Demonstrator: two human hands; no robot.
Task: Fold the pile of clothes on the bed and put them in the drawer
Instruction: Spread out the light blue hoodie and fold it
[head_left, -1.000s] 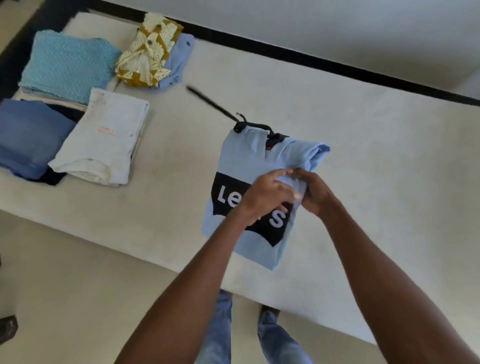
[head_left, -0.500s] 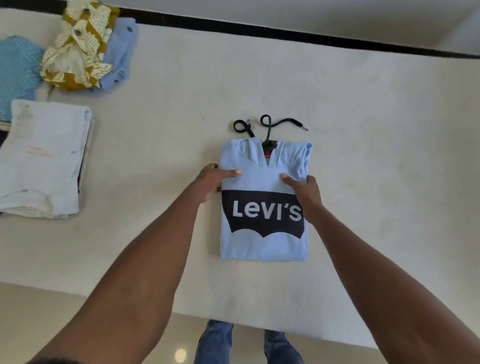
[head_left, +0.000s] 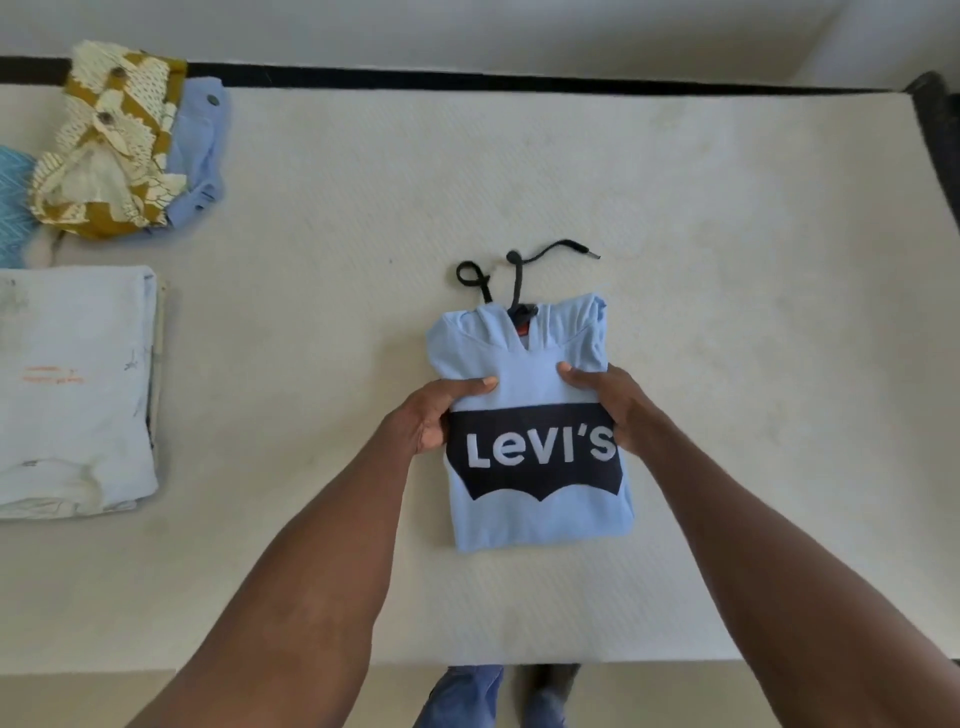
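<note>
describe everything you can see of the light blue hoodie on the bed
The light blue hoodie lies folded into a neat upright rectangle, front up, on the cream bed. It looks like soft fleece. A dark navy batwing panel reads "Levi's" in white. The hood is tucked at the far end, and two black drawstrings trail out beyond it onto the mattress. The left hand and the right hand grip its side edges, thumbs on top.
</note>
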